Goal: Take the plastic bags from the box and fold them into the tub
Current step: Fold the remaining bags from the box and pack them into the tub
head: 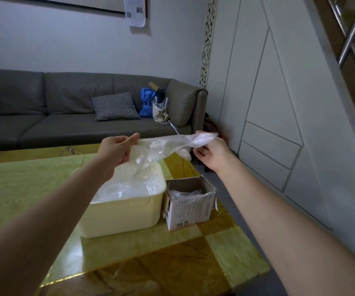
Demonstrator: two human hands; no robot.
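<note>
A clear plastic bag (168, 146) is stretched in the air between both hands, above the far side of the tub. My left hand (116, 149) pinches its left end. My right hand (212, 150) grips its bunched right end. Below stands a cream plastic tub (127, 212) with clear bags lying inside it. Right beside the tub sits a small open cardboard box (190, 208) with more clear bags showing in its top.
The tub and box stand on a glossy yellow-green table (142, 248) whose right edge drops to a grey floor. A grey sofa (65, 116) with a checked cushion and bags lies beyond. White panelled cabinets (279, 124) line the right side.
</note>
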